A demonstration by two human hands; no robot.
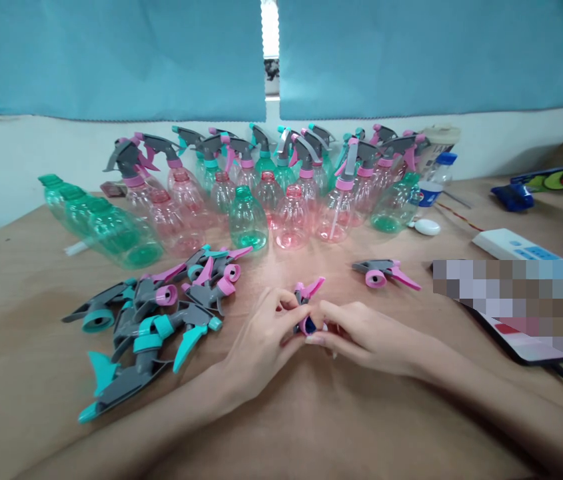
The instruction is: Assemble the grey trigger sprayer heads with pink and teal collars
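Left hand [266,333]: thumb and fingers are clamped on a pink-and-grey spray head [306,291], held low above the bench [286,427], near its front middle.
Right hand [366,330]: thumb and fingertips are pinched together at the spray head's pink collar [305,326]; something small and white shows there, too hidden to name.
Pile of spray heads [146,327]: teal, pink and grey, lying left of the hands.
Single spray head [384,274]: pink and grey, lying beyond the right hand.
Bottles [248,220]: clear green and pink, standing in rows behind; many wear spray heads, some have open necks.
Phone [521,333]: on the right, screen blurred, cable attached.
Backdrop: blue sheets [111,60] on a white wall [21,160].
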